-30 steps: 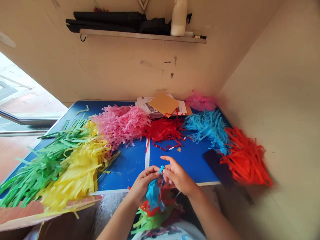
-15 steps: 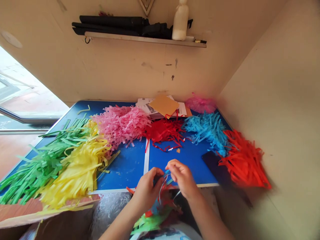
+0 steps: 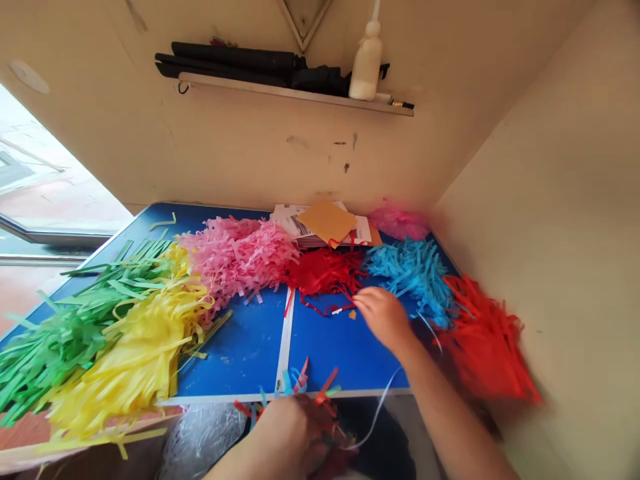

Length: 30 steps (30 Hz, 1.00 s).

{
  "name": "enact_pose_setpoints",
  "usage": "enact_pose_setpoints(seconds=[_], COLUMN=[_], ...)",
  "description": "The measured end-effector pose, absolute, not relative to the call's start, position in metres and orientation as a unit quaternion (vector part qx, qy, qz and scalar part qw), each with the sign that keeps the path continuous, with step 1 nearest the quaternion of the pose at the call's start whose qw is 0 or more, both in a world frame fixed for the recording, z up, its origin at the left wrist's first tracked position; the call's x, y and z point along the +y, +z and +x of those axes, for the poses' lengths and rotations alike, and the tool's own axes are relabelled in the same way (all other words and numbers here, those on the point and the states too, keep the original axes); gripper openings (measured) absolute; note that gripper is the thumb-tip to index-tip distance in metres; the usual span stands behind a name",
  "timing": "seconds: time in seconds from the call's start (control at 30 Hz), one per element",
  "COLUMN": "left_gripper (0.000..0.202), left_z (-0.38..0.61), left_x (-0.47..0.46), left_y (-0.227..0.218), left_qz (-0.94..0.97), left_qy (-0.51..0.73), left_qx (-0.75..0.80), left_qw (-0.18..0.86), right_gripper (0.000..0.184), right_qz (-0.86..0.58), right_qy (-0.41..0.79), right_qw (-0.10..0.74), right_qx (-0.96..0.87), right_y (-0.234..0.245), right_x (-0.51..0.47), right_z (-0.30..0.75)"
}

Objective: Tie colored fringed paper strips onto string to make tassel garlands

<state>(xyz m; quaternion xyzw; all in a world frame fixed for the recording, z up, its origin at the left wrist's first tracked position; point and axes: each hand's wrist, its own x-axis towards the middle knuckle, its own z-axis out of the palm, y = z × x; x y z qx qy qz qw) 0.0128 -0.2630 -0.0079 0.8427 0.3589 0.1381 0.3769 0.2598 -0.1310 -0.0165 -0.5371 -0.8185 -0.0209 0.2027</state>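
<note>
My left hand [image 3: 295, 427] is closed at the table's front edge, around a bundle of mixed paper strips [image 3: 327, 390] in red, blue and green. The back of the hand hides most of the bundle. From it a thin white string [image 3: 377, 413] curves up and passes behind my right forearm. My right hand [image 3: 383, 317] reaches over the table, its fingertips pinched together on a strip at the right edge of the dark red paper strips [image 3: 325, 270]. A heap of blue paper strips [image 3: 415, 273] lies just beyond that hand.
On the blue table [image 3: 240, 353] lie green [image 3: 75, 340], yellow [image 3: 135, 347], pink [image 3: 245, 257] and orange-red paper strips [image 3: 485, 340]. Papers [image 3: 287, 220] under a tan square [image 3: 327, 221] sit at the back. A wall shelf [image 3: 300, 93] carries a white bottle [image 3: 367, 63].
My right hand has left the string near my left hand and moved forward to the dark red strips. My left hand has dropped lower with the bundle, and the view has tilted slightly.
</note>
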Motion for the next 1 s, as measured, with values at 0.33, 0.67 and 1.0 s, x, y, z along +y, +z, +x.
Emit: enact_pose_setpoints(seconds=[0.33, 0.67, 1.0], left_gripper=[0.019, 0.026, 0.015], left_z=[-0.010, 0.028, 0.018], left_x=[-0.230, -0.104, -0.058], left_y=[-0.007, 0.002, 0.001], left_qz=[0.828, 0.754, 0.749], left_qy=[0.248, 0.378, 0.330], left_qx=[0.382, 0.538, 0.574], left_qw=[0.328, -0.003, 0.029], right_gripper=[0.019, 0.014, 0.032], right_qz=[-0.508, -0.518, -0.531], right_qy=[-0.021, -0.016, 0.010], right_qw=[0.166, 0.249, 0.200], right_qx=[-0.845, -0.818, -0.824], right_y=[-0.043, -0.002, -0.014], right_x=[-0.055, -0.056, -0.110], right_z=[0.187, 0.181, 0.164])
